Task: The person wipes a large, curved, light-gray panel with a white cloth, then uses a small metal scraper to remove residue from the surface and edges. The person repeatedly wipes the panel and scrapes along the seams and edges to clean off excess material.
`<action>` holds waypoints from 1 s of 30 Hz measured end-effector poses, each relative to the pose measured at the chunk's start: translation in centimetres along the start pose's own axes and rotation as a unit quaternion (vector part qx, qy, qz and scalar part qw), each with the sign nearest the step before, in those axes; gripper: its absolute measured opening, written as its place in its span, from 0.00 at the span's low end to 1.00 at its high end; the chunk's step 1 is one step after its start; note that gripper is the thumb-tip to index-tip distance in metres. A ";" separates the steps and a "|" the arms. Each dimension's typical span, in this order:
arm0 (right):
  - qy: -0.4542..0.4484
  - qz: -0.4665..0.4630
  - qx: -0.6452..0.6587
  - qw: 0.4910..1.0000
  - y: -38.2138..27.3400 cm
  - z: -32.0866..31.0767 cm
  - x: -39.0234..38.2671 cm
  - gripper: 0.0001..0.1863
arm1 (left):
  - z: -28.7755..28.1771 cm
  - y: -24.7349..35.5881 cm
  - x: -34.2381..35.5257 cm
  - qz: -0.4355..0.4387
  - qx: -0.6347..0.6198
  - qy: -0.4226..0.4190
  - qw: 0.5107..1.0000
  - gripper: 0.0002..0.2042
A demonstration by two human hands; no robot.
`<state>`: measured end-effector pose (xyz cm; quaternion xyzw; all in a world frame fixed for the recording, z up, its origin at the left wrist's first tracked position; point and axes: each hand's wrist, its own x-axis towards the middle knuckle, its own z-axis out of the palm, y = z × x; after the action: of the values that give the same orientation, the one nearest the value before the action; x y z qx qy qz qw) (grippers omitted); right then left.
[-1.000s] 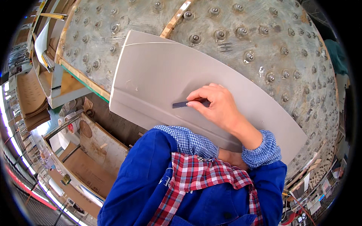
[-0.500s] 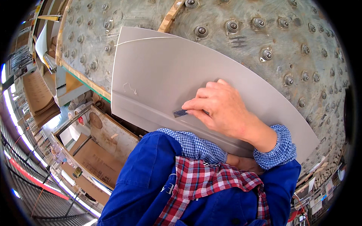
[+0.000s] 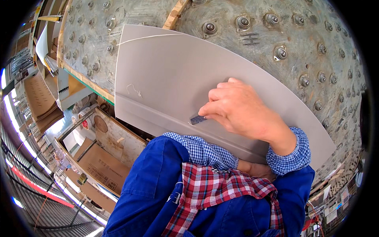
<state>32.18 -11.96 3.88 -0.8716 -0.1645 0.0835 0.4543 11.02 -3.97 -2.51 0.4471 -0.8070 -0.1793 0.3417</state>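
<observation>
A large grey panel (image 3: 158, 67) with a curved far edge lies in front of me, a shallow ridge running along its near side. Between the thumb and fingers of my right hand (image 3: 244, 114) is a short, flat, dark blade-like strip (image 3: 197, 119). Its exposed end is at the panel surface beside the ridge. My left hand (image 3: 260, 172) reaches across my body to the panel's near side, below my right wrist. Its fingers are hidden, so its grip does not show. A thin pale curl of thread or shaving (image 3: 134, 91) lies on the panel, left of the strip.
Under the panel is a worn metal table (image 3: 252, 51) studded with ball rollers. A narrow wooden strip (image 3: 175, 15) touches the panel's far edge. At the lower left stands an open wooden-sided bin (image 3: 118, 136) with cardboard inside. Stacked brown sheets (image 3: 41, 96) sit farther left.
My right hand has moved a little to the right with the dark strip, along the ridge. My left hand stays at the near side.
</observation>
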 end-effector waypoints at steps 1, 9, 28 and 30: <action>-0.021 0.005 0.002 1.000 -0.1 -0.4 0.0 0.04 | 0.0 0.0 0.1 0.013 0.001 -0.029 0.999 0.19; 0.069 0.031 0.034 0.997 -0.2 0.0 0.2 0.04 | 0.3 0.1 0.0 0.036 0.049 -0.028 0.998 0.18; 0.032 -0.004 0.045 0.998 0.3 -0.6 -0.2 0.05 | -1.0 -0.3 0.4 0.043 0.015 -0.072 0.996 0.18; 0.026 -0.017 0.035 0.999 0.1 0.3 -0.1 0.05 | -0.6 -0.2 0.4 0.032 0.027 -0.055 0.998 0.19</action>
<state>32.00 -11.88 3.64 -0.8541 -0.1640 0.0592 0.4900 11.42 -4.39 -1.99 0.4192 -0.8430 -0.1708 0.2904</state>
